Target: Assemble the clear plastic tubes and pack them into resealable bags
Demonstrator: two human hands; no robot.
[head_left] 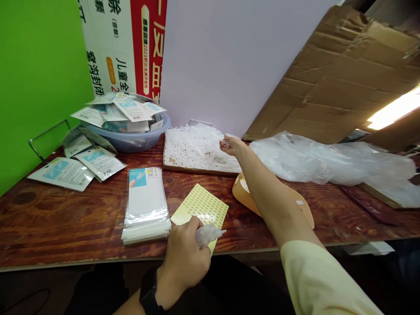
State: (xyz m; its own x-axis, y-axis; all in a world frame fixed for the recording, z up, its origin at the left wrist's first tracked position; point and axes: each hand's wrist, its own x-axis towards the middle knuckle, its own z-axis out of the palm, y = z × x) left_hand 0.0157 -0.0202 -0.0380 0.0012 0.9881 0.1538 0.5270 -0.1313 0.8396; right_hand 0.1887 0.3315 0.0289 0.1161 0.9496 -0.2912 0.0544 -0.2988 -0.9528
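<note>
On a varnished tabletop (65, 227), plastic tubes (193, 148)

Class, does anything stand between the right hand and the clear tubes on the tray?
Nothing visible does. The right hand is right at the edge of the clear tubes, with no object between them.

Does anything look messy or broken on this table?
Yes. Some printed packets lie loose on the wooden table, beside the heaped blue plastic basin, as if they slid out. The big cardboard sheet at the back looks creased and torn.
</note>
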